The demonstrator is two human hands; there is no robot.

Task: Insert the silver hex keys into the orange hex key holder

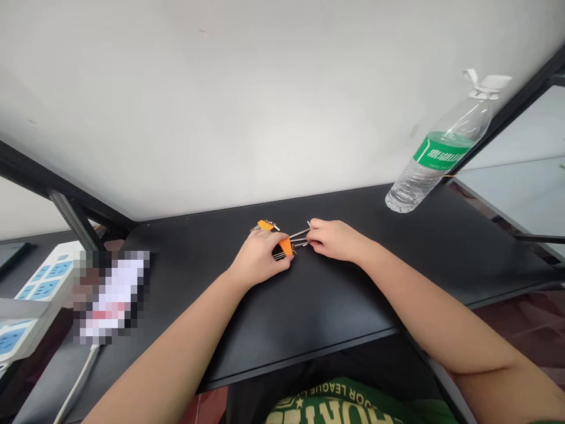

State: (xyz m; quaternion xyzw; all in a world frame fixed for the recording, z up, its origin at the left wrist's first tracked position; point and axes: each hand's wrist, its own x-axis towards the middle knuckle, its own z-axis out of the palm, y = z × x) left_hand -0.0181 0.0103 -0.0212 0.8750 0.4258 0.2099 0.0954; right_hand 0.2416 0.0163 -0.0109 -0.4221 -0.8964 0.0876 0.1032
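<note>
Over there, the person wears a green shirt [388,406] with cream lettering [333,414], "LEAGUE" legible, and a small star [299,403]. Dark cloth [348,356] shows beyond; left hand [260,256] and right hand [334,240] are bare.

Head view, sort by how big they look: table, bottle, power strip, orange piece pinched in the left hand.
1. Table
2. Bottle and power strip: can't rank them; the frame cuts off the strip
3. Orange piece
</note>
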